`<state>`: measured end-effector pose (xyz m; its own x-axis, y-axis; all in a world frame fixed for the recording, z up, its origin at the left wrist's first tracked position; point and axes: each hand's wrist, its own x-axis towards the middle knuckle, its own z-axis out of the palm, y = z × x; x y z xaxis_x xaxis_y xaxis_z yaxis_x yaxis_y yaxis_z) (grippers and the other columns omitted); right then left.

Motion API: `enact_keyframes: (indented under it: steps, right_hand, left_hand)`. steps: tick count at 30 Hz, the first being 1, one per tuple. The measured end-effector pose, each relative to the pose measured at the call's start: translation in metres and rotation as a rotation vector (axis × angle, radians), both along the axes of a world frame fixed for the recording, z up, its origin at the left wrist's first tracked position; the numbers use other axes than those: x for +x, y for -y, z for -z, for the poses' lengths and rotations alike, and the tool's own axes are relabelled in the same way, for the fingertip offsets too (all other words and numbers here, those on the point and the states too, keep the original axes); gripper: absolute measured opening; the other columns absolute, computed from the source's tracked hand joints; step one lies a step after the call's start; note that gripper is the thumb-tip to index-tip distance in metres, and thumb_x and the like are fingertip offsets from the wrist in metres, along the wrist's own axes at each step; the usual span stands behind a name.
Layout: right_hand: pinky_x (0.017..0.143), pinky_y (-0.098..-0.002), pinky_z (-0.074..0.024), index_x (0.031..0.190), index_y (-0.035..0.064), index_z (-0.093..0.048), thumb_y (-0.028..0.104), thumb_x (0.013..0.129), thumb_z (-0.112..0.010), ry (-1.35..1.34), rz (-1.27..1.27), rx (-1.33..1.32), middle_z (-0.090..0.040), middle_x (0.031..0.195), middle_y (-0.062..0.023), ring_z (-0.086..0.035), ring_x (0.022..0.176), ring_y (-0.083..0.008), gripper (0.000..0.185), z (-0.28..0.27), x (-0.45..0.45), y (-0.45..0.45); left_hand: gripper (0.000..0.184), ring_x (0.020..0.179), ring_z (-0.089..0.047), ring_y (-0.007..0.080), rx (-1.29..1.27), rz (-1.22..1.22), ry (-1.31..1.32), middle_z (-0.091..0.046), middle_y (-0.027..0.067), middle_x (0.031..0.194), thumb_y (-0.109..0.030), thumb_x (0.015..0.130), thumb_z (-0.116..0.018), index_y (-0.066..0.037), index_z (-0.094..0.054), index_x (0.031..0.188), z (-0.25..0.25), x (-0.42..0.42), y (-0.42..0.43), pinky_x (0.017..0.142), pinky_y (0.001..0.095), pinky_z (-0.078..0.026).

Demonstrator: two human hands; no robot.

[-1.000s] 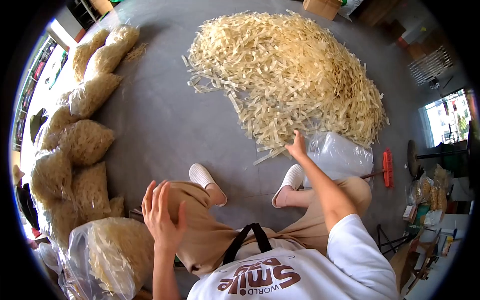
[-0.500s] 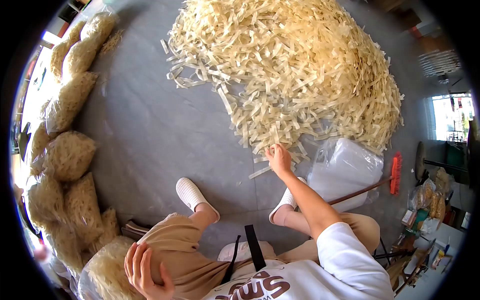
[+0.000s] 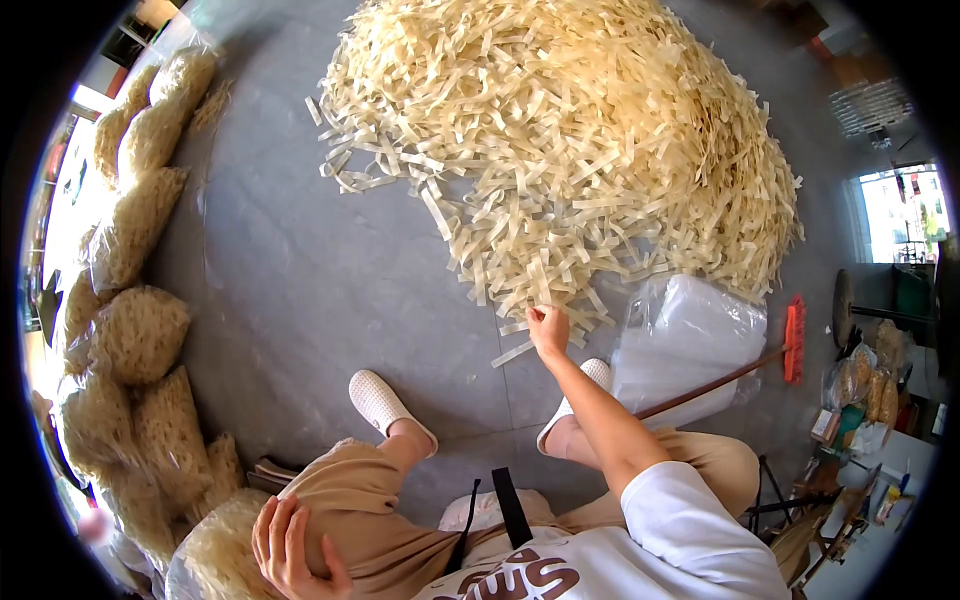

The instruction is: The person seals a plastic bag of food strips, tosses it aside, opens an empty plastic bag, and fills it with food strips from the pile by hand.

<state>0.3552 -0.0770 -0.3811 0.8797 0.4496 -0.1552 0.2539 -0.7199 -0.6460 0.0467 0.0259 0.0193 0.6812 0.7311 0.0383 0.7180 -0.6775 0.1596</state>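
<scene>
A large heap of pale yellow, flat strips [image 3: 590, 130] lies loose on the grey floor. At its near edge is my right hand [image 3: 549, 331], with the fingers curled closed against the outermost strips. Whatever is between those fingertips is hidden. My left hand [image 3: 296, 556] rests by my thigh in tan trousers [image 3: 375, 510], its fingers loosely stretched and nothing in it. Close beside the left hand stands a clear bag [image 3: 228, 545] filled with similar strips.
Several filled clear bags [image 3: 140, 335] line the left side. Flat clear plastic bags [image 3: 690, 335] lie right of my right hand, with a red-headed broom [image 3: 794, 340] across them. My white shoes [image 3: 378, 398] are on the floor. Assorted goods [image 3: 855, 420] stand far right.
My right hand has drawn slightly back toward me and its fingers have curled in more. The view has shifted a little. My left hand stays by my thigh.
</scene>
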Motion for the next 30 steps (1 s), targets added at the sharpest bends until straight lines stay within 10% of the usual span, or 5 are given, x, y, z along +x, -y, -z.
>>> enact_keyframes:
  steps: [5,17,25,27,30]
  right_hand:
    - [0.039,-0.0240,-0.0413,0.073,0.0021,-0.065,0.025,0.077,-0.068,-0.864,0.501,0.152,-0.061,0.060,-0.0047,-0.057,0.044,-0.0121,0.024,-0.014,0.013,-0.029]
    - [0.038,-0.0207,-0.0385,0.075,0.0008,-0.063,0.019,0.080,-0.066,-0.847,0.401,0.454,-0.060,0.062,-0.0025,-0.056,0.047,-0.0090,0.019,-0.018,-0.074,-0.012]
    - [0.046,-0.0281,-0.0473,0.070,0.0016,-0.063,0.012,0.076,-0.063,-0.581,-1.137,-0.855,-0.063,0.065,-0.0088,-0.062,0.054,-0.0185,0.012,-0.089,-0.086,-0.099]
    - [0.064,-0.0399,-0.0495,0.076,0.0015,-0.061,0.018,0.072,-0.066,-0.055,-0.961,-0.197,-0.065,0.079,-0.0150,-0.063,0.079,-0.0309,0.017,-0.097,-0.103,-0.155]
    - [0.089,-0.0305,-0.0441,0.137,-0.0075,-0.005,0.030,0.066,-0.079,-0.769,-0.973,0.697,-0.022,0.140,-0.0259,-0.045,0.118,-0.0294,0.109,-0.234,-0.112,-0.247]
  left_hand:
    - [0.027,0.099,-0.056,0.0355,0.001,-0.016,-0.008,-0.062,0.0163,0.103,-0.019,0.080,-0.056,0.001,-0.064,0.095,0.000,-0.001,0.001,0.087,0.0433,-0.043]
    - [0.027,0.100,-0.056,0.0354,-0.013,-0.042,-0.009,-0.061,0.0161,0.103,-0.017,0.078,-0.057,0.000,-0.063,0.097,0.002,-0.011,-0.002,0.088,0.0434,-0.043]
    - [0.029,0.101,-0.055,0.0343,-0.050,-0.080,-0.007,-0.060,0.0154,0.104,-0.014,0.073,-0.059,-0.002,-0.062,0.099,-0.002,-0.015,-0.002,0.088,0.0424,-0.042]
    - [0.029,0.101,-0.055,0.0339,-0.062,-0.080,0.000,-0.060,0.0153,0.104,-0.013,0.072,-0.060,-0.002,-0.062,0.098,-0.002,-0.013,-0.002,0.088,0.0419,-0.042]
    - [0.029,0.101,-0.055,0.0338,-0.062,-0.088,0.009,-0.060,0.0152,0.105,-0.013,0.072,-0.060,-0.002,-0.062,0.099,-0.003,-0.010,-0.002,0.088,0.0419,-0.042]
